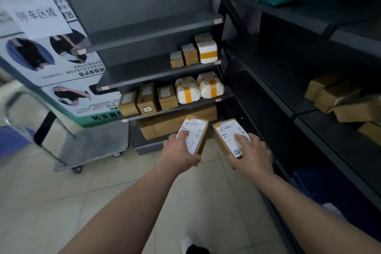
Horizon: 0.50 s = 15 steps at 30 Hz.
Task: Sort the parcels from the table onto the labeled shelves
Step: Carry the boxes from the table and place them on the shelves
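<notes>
L hand (181, 151) and R hand (252, 153) each grip a labelled parcel – left parcel (194, 135), right parcel (228, 136) – risk: codes misread, wrong shelf (175, 109), or one-handed slip.

I get one view only: head cam, wide-angle, pitched forward-down, near the shelves (144, 29) mid-frame, floor tiles (51, 202) along the bottom.

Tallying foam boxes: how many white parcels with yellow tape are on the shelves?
3. One white parcel stands at the right end of the second shelf; two more, left and right, lie side by side on the shelf below. Others could be hidden behind.
</notes>
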### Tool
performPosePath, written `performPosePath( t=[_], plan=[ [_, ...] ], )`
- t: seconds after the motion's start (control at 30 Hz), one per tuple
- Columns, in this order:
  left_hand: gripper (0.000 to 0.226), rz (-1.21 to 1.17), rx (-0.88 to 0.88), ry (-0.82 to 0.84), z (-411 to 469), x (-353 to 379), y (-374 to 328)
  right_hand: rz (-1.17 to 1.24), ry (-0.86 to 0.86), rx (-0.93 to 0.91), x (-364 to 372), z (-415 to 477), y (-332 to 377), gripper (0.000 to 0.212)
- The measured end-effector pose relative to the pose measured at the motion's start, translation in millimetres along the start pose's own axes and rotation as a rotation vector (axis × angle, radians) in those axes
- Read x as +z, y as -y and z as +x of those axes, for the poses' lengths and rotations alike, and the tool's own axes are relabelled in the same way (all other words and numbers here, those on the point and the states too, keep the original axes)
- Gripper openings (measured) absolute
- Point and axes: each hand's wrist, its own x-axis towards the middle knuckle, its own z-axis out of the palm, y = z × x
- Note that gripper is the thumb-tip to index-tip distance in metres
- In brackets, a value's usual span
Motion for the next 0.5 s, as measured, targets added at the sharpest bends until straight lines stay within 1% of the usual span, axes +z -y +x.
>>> performPosePath(
  t=[0.23,0.37,0.5],
  plan=[
    [0.094,-0.094,-0.107,-0.012,77.5,-17.5,39.6,0.008,0.02,-0.042,31.9,80.4,44.5,0.075],
    [0.093,-0.114,-0.106,-0.035,140.6,-33.5,61.6,0.019,0.03,-0.063,50.9,135.5,78.3,0.078],
    [0.096,-0.127,-0.095,-0.038,201.0,-57.4,81.5,0.028,0.052,-0.072,73.7,189.4,117.5,0.075]
  ],
)
